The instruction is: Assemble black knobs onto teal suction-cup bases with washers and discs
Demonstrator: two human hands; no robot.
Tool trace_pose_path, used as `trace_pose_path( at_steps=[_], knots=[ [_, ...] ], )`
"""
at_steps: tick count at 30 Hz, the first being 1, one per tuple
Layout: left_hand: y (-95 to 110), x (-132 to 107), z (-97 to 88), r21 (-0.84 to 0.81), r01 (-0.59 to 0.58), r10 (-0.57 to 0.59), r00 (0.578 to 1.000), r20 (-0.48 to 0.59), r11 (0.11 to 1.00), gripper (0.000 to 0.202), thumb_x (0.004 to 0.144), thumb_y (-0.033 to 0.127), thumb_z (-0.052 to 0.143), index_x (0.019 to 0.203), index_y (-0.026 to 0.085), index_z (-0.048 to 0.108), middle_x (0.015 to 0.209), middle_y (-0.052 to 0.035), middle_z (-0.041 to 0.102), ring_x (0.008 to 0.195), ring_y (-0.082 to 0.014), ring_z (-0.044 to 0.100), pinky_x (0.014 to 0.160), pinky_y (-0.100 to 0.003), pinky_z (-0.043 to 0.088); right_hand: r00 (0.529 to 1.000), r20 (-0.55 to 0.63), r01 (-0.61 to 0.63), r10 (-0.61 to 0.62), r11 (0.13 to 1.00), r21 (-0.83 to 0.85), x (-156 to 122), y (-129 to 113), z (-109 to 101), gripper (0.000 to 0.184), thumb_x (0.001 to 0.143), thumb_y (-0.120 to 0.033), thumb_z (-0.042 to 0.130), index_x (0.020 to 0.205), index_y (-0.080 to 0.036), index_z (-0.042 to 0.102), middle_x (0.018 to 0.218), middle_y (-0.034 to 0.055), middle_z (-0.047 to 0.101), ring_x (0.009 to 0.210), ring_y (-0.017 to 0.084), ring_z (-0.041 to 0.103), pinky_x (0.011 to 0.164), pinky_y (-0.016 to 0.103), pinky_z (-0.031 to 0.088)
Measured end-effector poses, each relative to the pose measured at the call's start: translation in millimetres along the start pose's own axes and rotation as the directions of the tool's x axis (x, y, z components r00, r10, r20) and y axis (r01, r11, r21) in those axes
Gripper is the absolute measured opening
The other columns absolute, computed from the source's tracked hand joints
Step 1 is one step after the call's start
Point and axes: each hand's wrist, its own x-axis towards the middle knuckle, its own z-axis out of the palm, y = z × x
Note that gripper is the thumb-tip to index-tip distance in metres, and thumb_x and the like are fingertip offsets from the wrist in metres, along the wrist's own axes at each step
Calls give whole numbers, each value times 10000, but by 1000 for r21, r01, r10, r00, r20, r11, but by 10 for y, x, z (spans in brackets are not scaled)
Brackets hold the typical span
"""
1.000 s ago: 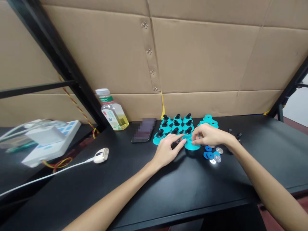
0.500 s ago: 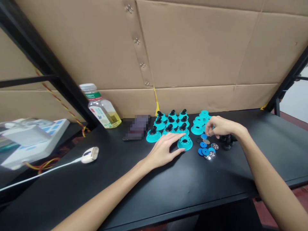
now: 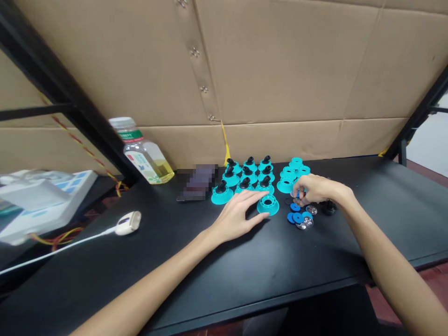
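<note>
My left hand (image 3: 235, 215) lies on the table with thumb and index finger around the rim of a teal flared ring (image 3: 268, 210), an open hole at its centre. My right hand (image 3: 312, 189) is bent down over the small discs, its fingertips pinched on a blue disc (image 3: 298, 194) that they partly cover. Close by lie other blue discs (image 3: 297, 218) and clear discs (image 3: 308, 221). Behind my left hand stand rows of teal cups with black angled stems (image 3: 245, 183). More stemless teal rings (image 3: 286, 185) are grouped behind my right hand.
Black parts (image 3: 329, 208) lie right of my right hand, partly hidden by it. A phone (image 3: 199, 183) and a bottle of yellow liquid (image 3: 149, 161) are at the back left. A white cable plug (image 3: 128, 223) and a power strip (image 3: 52, 210) lie left. Cardboard (image 3: 280, 70) walls the back.
My right hand has moved slightly left and down onto the discs, its fingertips now at the blue disc. My left hand stays at the teal ring. The view has shifted a little.
</note>
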Motion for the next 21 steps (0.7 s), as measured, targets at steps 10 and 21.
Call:
trace_pose_path(
  at_steps=[10,21],
  knots=[
    [-10,0,16,-6,2,-2,1000,-8,1000,472,879,419,608,1318,258,539,1254,-70,639,1133,-250,587,978,-441,449,998,12,54,-57,987,154,61,93,54,132,675,-181,706,790,-178,641,846,37,694,630,125,608,476,196,415],
    [-16,1,10,-42,-5,2,998,-68,999,407,888,384,606,1266,236,579,1237,-63,656,1118,-235,603,987,-435,452,966,-137,256,-218,867,428,67,66,12,134,761,-265,665,748,-131,673,636,28,662,531,125,629,454,202,448]
  ],
)
